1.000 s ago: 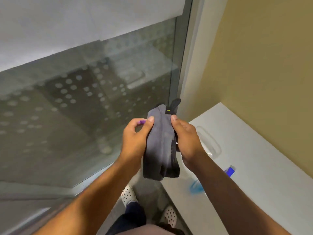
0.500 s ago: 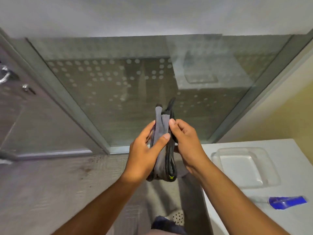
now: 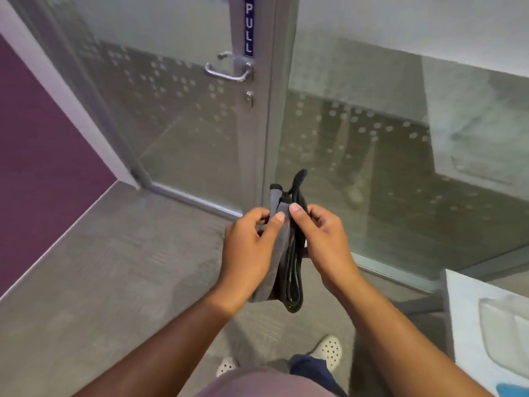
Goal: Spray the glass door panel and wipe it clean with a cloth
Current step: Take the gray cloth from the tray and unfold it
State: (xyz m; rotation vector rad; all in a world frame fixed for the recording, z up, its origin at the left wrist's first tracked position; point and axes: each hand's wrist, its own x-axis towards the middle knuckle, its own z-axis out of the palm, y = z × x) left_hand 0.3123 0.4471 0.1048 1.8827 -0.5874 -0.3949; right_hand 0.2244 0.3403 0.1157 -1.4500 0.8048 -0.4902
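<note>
A folded dark grey cloth [image 3: 288, 253] hangs upright between both hands at chest height. My left hand [image 3: 249, 253] grips its left side, thumb pressed on the top fold. My right hand [image 3: 325, 242] pinches the right side, thumb beside the left thumb. Ahead stands the glass door panel [image 3: 177, 110] with a frosted upper band and dot pattern, a metal lever handle [image 3: 229, 71] and a blue PULL sign [image 3: 248, 25]. A fixed glass panel [image 3: 400, 156] fills the right. A blue scrap [image 3: 512, 391], perhaps the spray bottle, shows at the bottom right corner.
A white table [image 3: 463, 310] with a clear plastic tray [image 3: 503, 319] sits at the right edge. A purple wall [image 3: 37, 167] closes the left side. Grey carpet [image 3: 114, 267] covers the floor; my white perforated shoes [image 3: 326, 349] show below.
The view has swung left from the fixed panel and table to the door with its handle. Both hands keep hold of the cloth, now folded narrower.
</note>
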